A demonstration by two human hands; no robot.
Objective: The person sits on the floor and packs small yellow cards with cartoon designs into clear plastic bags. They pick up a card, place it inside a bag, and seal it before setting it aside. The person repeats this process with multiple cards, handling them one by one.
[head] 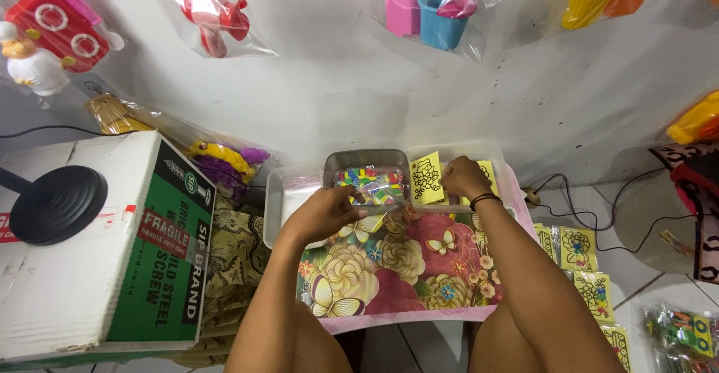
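**A:** Watching the head feed remotely here. Going left to right: big box [97,246] with a black round stand [56,202] on it sits off to the side, away from the hands. Then a metal tray [278,207] just left of the work spot, and a smaller metal tin [367,162] of colourful bits straight ahead. My guess is the tin sits dead centre so either hand can get at it.

**B:** What's the left hand [323,213] doing?

**A:** Fingers curled shut, pinching a small clear bag [377,190] of coloured pieces. The bag is held just above the floral mat [389,268], right at the tin's near edge. Forearm runs up from the bottom of the frame, wrist bent inward.

**B:** And the right?

**A:** Right hand [464,177] is knuckles up over the yellow cards [427,178] beside the tin, fingers tucked under. I can't tell if it's gripping one or just resting. Black band on that wrist. More yellow cards [588,272] lie in a row on the floor to the right, probably stock kept within reach.
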